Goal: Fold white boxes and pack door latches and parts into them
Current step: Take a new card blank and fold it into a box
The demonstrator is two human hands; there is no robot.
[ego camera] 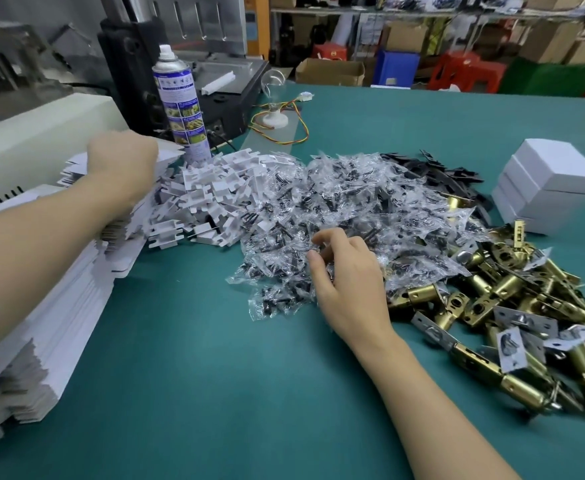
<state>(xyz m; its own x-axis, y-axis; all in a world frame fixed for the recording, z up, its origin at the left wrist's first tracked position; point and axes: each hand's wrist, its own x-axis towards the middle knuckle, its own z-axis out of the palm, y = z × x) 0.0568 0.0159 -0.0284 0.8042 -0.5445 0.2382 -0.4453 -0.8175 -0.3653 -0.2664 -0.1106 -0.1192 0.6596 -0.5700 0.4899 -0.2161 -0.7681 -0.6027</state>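
A long stack of flat white box blanks (52, 306) runs along the table's left side. My left hand (123, 161) reaches over its far end and grips the top blank there; its fingers are hidden. A heap of small clear bags of dark screws (353, 209) fills the middle. My right hand (346, 271) hovers on the near edge of that heap, fingers curled, thumb and forefinger close together at a bag. Brass door latches (512, 299) lie piled at the right. Folded white boxes (547, 181) are stacked at the far right.
White plastic inserts (211, 188) are heaped behind the blanks. A spray can (180, 98) stands at the back left beside a dark machine (152, 64). Black metal plates (433, 171) lie behind the bags. A bulb on a wired base (275, 95) stands further back on the green table (214, 375).
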